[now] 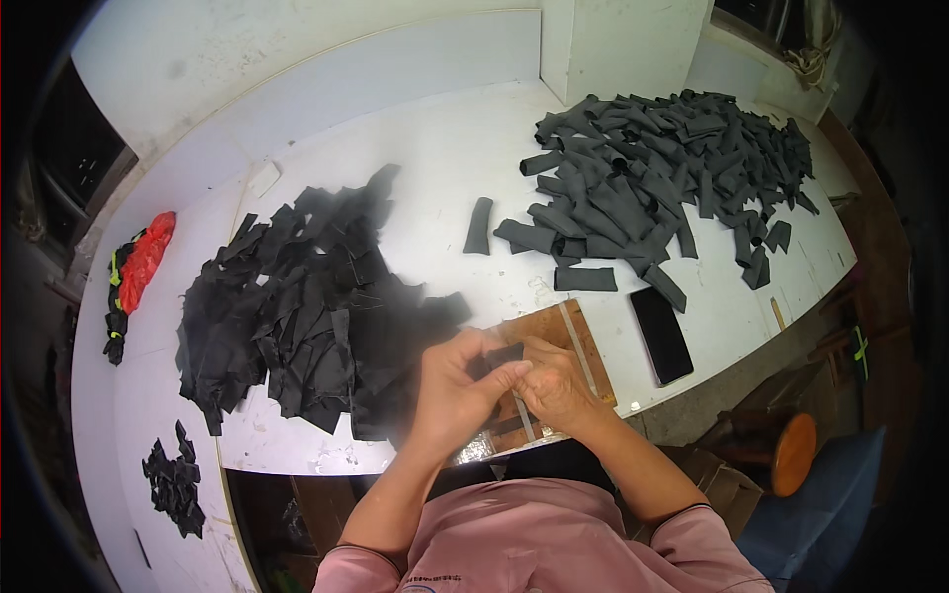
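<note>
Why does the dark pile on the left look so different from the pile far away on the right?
The left pile is blacker, and its pieces are flat, ragged scraps lying in a tangled heap. The right pile is greyer, and its pieces are neat folded strips of about the same size, spread out more loosely. The left pile lies close to the hands; the right pile lies farther back. Both are fabric pieces on the same white table.

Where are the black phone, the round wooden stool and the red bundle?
black phone (661,334), head view, middle of its dark screen.
round wooden stool (795,453), head view, centre of its orange-brown seat.
red bundle (146,259), head view, middle of the red part.
</note>
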Tool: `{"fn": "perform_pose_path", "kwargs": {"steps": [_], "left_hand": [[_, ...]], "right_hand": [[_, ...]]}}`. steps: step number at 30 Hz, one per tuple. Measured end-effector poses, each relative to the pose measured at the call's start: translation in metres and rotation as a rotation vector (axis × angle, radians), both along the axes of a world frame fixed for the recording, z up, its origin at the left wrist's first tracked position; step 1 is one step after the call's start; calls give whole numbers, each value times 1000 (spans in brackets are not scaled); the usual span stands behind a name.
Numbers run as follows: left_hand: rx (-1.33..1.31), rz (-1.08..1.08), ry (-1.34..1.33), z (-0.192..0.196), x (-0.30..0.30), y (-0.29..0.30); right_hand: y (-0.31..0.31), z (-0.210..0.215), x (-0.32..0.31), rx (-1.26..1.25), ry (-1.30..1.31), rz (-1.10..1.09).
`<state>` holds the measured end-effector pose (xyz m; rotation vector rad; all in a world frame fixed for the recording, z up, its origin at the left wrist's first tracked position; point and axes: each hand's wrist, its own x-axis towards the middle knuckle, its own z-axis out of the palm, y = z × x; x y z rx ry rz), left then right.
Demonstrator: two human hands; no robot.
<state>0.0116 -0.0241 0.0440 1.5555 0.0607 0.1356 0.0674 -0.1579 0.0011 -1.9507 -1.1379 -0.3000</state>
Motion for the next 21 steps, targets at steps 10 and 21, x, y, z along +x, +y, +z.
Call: {"fn": "perform_pose_path", "kwargs": {"steps": [10, 21], "left_hand": [[289, 66, -148, 6, -6, -7], [28, 12, -88, 9, -9, 1]], "right_hand": [[-5, -5, 1, -61, 129, 11], [2, -13, -4, -37, 197, -38]]}}
